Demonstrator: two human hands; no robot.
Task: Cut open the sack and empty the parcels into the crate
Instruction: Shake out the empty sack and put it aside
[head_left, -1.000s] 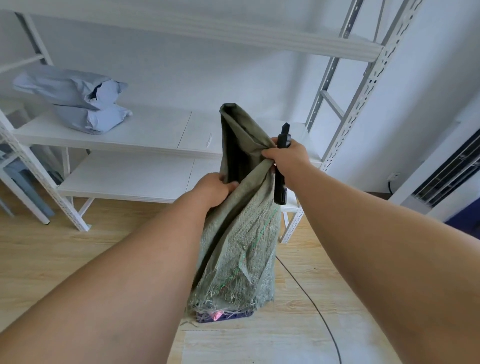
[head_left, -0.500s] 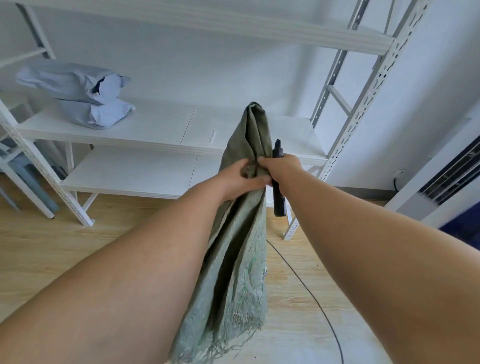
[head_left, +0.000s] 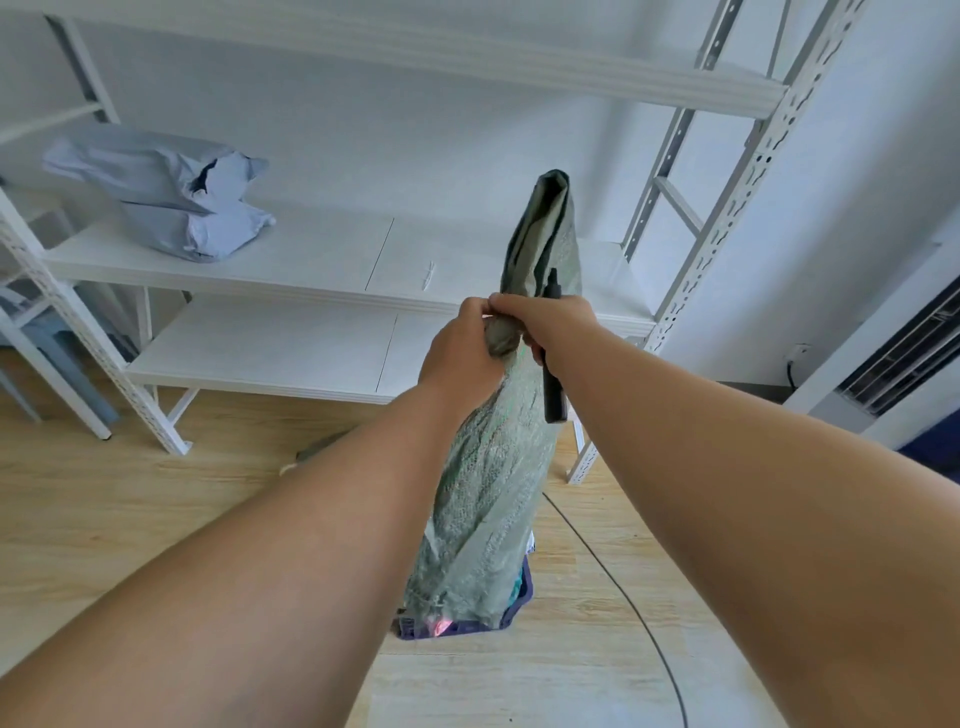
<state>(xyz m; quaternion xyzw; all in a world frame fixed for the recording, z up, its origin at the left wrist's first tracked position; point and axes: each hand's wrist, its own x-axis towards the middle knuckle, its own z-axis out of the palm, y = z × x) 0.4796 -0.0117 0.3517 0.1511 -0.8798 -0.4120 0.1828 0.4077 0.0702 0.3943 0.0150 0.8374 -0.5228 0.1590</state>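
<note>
While its long axis hangs nearly upright, the green woven sack (head_left: 493, 467) is gripped at a bunched neck by 2 hands: the left hand (head_left: 460, 353) and the right hand (head_left: 550, 325), both clenched on fabric. A black cutter (head_left: 551, 364) is also held in the right. The frayed open end points down into the dark crate (head_left: 511, 613).

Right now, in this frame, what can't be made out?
- Dark blue plastic crate, head view: mostly covered by the green woven sack; contents unclear.
- Black cutting tool: the right hand hides its middle; blade not discernible.
- Left hand: fingertips buried in the sack.
</note>
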